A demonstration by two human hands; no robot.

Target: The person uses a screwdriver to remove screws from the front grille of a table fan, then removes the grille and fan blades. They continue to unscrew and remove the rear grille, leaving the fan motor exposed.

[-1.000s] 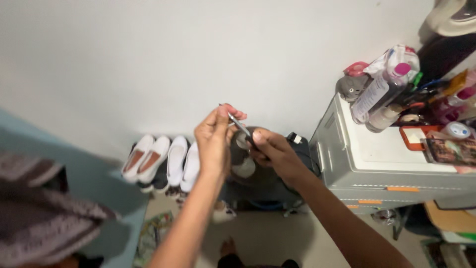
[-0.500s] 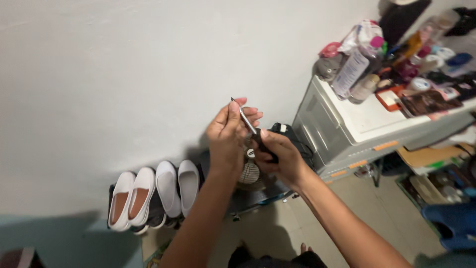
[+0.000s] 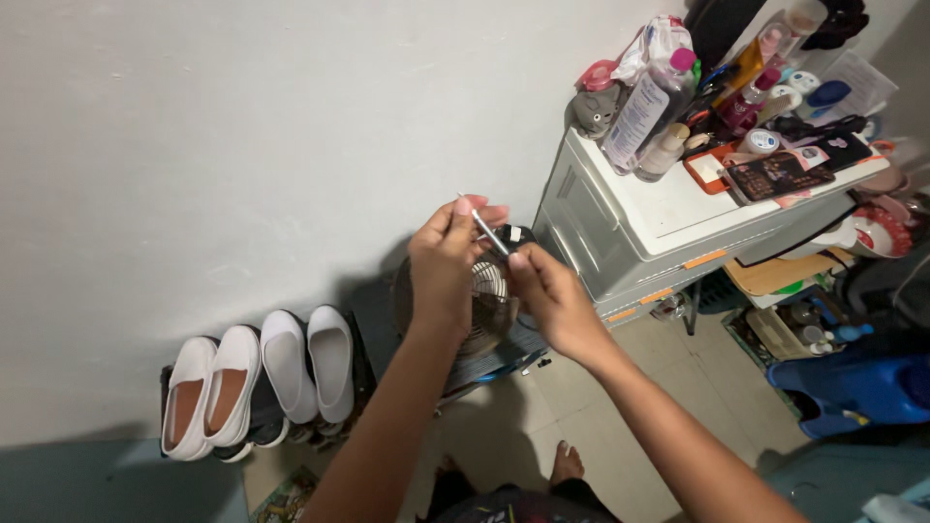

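we raise both forearms; our left hand [image 3: 448, 263] and right hand [image 3: 550, 291] pinch a thin silver metal tool [image 3: 484, 230] between them.

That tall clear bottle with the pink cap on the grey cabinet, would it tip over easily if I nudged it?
Probably yes. The clear bottle is tall and narrow and already leans, so a nudge near its pink cap would likely topple it. It looks like light plastic, so it should not resist much. Crowded things beside it on the grey cabinet may catch it or get knocked too.
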